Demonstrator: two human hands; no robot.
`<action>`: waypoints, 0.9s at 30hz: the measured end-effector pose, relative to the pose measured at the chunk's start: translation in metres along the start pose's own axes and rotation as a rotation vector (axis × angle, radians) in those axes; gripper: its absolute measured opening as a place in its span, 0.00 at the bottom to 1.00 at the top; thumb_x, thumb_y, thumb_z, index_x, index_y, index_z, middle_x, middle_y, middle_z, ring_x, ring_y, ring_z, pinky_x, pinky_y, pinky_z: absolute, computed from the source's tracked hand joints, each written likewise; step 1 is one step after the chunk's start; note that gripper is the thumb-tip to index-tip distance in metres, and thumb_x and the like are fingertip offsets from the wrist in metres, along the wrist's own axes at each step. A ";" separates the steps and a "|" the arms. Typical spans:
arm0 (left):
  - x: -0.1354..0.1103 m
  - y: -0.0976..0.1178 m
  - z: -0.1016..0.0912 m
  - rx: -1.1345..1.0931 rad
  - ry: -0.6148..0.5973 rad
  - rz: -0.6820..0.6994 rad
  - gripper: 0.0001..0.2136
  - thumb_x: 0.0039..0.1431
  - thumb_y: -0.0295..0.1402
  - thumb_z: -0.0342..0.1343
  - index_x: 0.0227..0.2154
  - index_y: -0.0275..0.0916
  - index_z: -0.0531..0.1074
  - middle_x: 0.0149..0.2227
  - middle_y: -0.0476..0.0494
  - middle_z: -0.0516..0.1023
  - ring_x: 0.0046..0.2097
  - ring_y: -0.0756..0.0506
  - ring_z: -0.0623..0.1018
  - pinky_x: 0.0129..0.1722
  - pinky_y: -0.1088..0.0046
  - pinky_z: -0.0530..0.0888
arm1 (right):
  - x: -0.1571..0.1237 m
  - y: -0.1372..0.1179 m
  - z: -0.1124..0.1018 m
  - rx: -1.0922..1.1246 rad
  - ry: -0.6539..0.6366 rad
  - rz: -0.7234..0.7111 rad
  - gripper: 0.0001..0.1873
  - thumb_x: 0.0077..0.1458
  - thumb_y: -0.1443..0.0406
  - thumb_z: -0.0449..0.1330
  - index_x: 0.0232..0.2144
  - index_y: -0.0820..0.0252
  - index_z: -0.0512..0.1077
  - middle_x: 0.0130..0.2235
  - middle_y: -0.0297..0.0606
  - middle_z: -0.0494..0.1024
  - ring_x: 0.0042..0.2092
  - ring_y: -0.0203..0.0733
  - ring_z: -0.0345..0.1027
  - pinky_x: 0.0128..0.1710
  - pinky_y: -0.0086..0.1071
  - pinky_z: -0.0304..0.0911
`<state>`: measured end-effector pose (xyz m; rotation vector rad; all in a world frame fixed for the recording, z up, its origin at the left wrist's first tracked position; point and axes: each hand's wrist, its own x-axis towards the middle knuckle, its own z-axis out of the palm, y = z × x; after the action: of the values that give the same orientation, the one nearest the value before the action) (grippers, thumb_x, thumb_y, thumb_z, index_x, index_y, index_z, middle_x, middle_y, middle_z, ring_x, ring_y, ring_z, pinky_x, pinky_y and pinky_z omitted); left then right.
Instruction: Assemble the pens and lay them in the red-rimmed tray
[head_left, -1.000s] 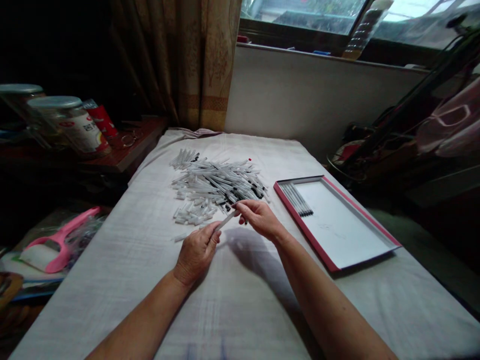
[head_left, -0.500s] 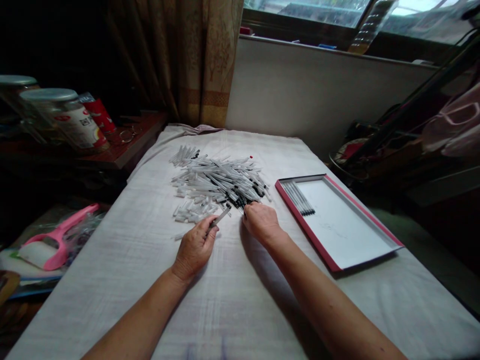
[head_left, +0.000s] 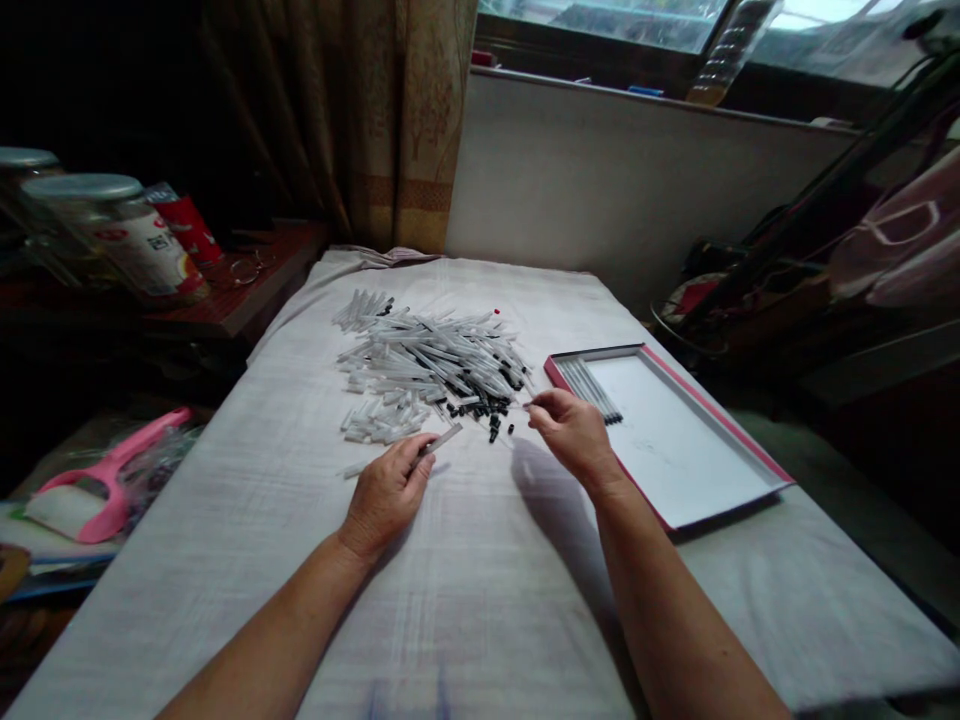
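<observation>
Head view, the only one. Left hand [head_left: 386, 495] part-curled, thumb against fingers, gripping a slim translucent tube [head_left: 444, 440]. Tube slants up and right out of the grip, free end toward the pile; its lower end is inside the hand, can't see it. Contact of the other left fingers hidden behind the knuckles.

Right hand [head_left: 574, 435]: thumb and index pinched together on a thin piece [head_left: 527, 405], remaining fingers curled in. Only a small bit shows at the fingertips; too small to tell what it is. Hand hangs between the pile and the tray, tips toward the pile.

Pile of pen parts [head_left: 442, 350] mid-cloth, just beyond both hands: pale tubes heaped every which way, overlaps hide the lower ones, no count possible. Short pale caps [head_left: 386, 418] near side, left. Small black plugs [head_left: 495, 430] near side, right, a few loose on the cloth. Small red bit [head_left: 496, 311] at the far edge.

Shallow tray [head_left: 675, 450], red-edged, on the right. Row of pens [head_left: 592, 388] inside at the far left corner, black ends toward the person. Right hand and forearm cover part of the tray's near-left wall.

All on the cloth-covered tabletop [head_left: 450, 620]. Forearms cut off at bottom edge. Left background very dark.
</observation>
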<state>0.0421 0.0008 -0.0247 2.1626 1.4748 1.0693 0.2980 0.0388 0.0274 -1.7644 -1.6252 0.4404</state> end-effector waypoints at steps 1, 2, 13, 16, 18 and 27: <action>0.000 0.000 0.000 0.003 -0.003 0.000 0.14 0.63 0.36 0.49 0.47 0.40 0.74 0.44 0.42 0.81 0.44 0.44 0.81 0.46 0.68 0.76 | 0.001 0.005 -0.001 0.152 0.039 0.029 0.09 0.51 0.60 0.58 0.29 0.59 0.74 0.29 0.39 0.81 0.31 0.42 0.76 0.28 0.29 0.65; 0.000 0.000 0.000 0.005 -0.008 0.001 0.14 0.63 0.36 0.49 0.47 0.41 0.75 0.44 0.42 0.81 0.45 0.44 0.81 0.46 0.68 0.76 | 0.002 0.007 -0.002 0.293 0.074 0.059 0.10 0.50 0.58 0.58 0.29 0.60 0.74 0.30 0.39 0.81 0.30 0.41 0.76 0.25 0.28 0.64; -0.001 0.002 -0.002 0.003 -0.035 0.062 0.14 0.64 0.36 0.50 0.47 0.41 0.77 0.42 0.42 0.82 0.43 0.45 0.81 0.45 0.69 0.77 | -0.001 -0.010 0.003 0.998 0.303 0.195 0.13 0.44 0.59 0.65 0.29 0.59 0.67 0.28 0.35 0.81 0.23 0.33 0.73 0.17 0.21 0.61; -0.002 0.003 -0.002 0.005 -0.037 0.064 0.14 0.64 0.36 0.50 0.47 0.41 0.76 0.43 0.42 0.82 0.44 0.44 0.81 0.45 0.69 0.77 | -0.002 -0.011 0.003 1.053 0.281 0.234 0.14 0.44 0.59 0.66 0.30 0.59 0.67 0.28 0.35 0.81 0.23 0.33 0.72 0.16 0.20 0.62; -0.002 0.003 -0.002 0.002 -0.040 0.063 0.14 0.64 0.35 0.50 0.47 0.41 0.76 0.43 0.42 0.82 0.43 0.44 0.81 0.45 0.69 0.77 | -0.002 -0.011 0.003 1.064 0.265 0.250 0.14 0.43 0.59 0.66 0.29 0.59 0.67 0.28 0.35 0.81 0.23 0.33 0.73 0.16 0.19 0.62; -0.002 0.005 -0.003 -0.007 -0.041 0.081 0.14 0.64 0.35 0.50 0.47 0.40 0.77 0.42 0.41 0.82 0.43 0.44 0.81 0.44 0.69 0.77 | -0.002 -0.013 0.002 1.116 0.261 0.298 0.14 0.41 0.61 0.67 0.28 0.59 0.67 0.27 0.33 0.81 0.22 0.31 0.72 0.15 0.18 0.62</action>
<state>0.0427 -0.0037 -0.0206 2.2431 1.3746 1.0483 0.2868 0.0374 0.0338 -1.0964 -0.6524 0.9692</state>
